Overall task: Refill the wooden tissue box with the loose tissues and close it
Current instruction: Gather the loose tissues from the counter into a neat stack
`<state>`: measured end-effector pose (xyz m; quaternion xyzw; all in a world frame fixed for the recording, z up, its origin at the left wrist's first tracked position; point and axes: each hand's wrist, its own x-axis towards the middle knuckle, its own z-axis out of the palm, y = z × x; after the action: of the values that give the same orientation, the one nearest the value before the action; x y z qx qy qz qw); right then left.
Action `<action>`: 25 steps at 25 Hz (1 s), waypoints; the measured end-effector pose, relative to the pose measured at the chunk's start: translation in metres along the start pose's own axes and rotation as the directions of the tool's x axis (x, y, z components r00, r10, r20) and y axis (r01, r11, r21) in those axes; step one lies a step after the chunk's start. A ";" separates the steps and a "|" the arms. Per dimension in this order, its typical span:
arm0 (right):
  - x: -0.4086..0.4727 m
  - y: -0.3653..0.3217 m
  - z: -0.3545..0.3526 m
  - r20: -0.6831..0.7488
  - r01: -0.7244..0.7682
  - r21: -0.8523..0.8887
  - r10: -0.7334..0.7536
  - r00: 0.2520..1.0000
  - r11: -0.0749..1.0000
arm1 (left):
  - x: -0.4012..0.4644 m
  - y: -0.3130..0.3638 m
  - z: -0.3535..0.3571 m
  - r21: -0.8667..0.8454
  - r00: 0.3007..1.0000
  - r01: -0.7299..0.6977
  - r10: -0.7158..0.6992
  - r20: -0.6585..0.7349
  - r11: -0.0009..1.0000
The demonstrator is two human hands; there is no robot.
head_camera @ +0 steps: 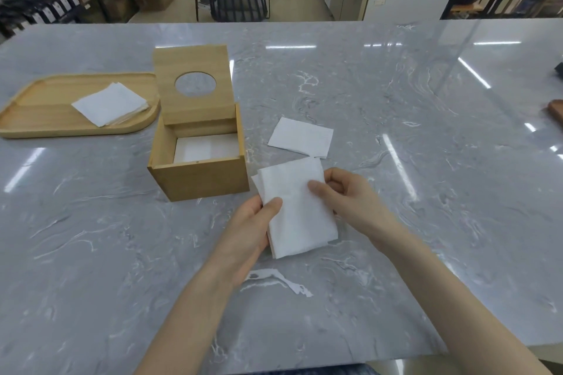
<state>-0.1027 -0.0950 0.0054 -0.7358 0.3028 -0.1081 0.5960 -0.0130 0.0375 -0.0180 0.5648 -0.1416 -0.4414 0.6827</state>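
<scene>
The wooden tissue box stands open on the marble table, its lid with a round hole tilted up at the back. White tissues lie inside it. In front and to the right of the box, both hands hold a small stack of white tissues just above the table: my left hand pinches its left edge, my right hand its right edge. Another loose tissue lies flat on the table behind the held stack.
A wooden tray left of the box holds another pile of tissues. Dark objects sit at the table's right edge. Shelves, cardboard boxes and a chair stand beyond the far edge.
</scene>
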 end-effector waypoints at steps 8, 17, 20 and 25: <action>0.090 -0.001 -0.037 -0.194 0.044 -0.457 -0.148 0.970 0.888 | 0.011 0.004 -0.001 -0.024 0.999 0.048 -0.048 -0.014 0.999; 0.153 -0.001 -0.021 -0.088 -0.060 -0.822 -0.023 0.996 0.566 | 0.019 0.006 0.003 0.003 0.998 0.049 -0.049 -0.034 0.999; 0.155 0.000 -0.025 -0.097 -0.109 -0.785 0.053 0.994 0.610 | 0.018 0.007 0.004 -0.005 0.997 0.058 -0.058 -0.042 0.998; 0.136 0.000 -0.027 -0.146 -0.084 -0.671 -0.020 0.989 0.737 | 0.016 0.006 0.005 -0.017 0.996 0.071 -0.072 -0.056 0.997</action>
<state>-0.0088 -0.1949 -0.0149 -0.8868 0.3757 -0.0332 0.2671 -0.0046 0.0218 -0.0160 0.5764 -0.0987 -0.4504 0.6746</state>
